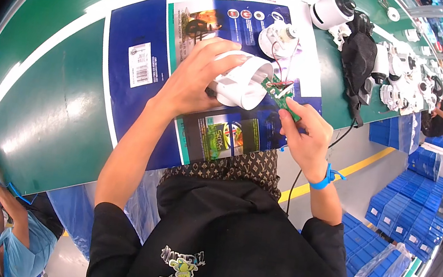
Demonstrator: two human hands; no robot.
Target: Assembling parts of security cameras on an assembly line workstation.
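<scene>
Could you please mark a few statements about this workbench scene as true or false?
1. The left hand grips a white cylindrical housing. True.
2. The right hand holds a screwdriver. False: its fingers hold a green circuit board.
3. This person's blue wristband is on the left wrist. False: it is on the right.
4. Blue bins stand on the floor to the right. True.

Holds the left forearm slanting up through the frame's centre-left, with the left hand arched and its fingers bent. Angles the right forearm up-left from right of centre, pinching with the right hand's thumb and index finger.
</scene>
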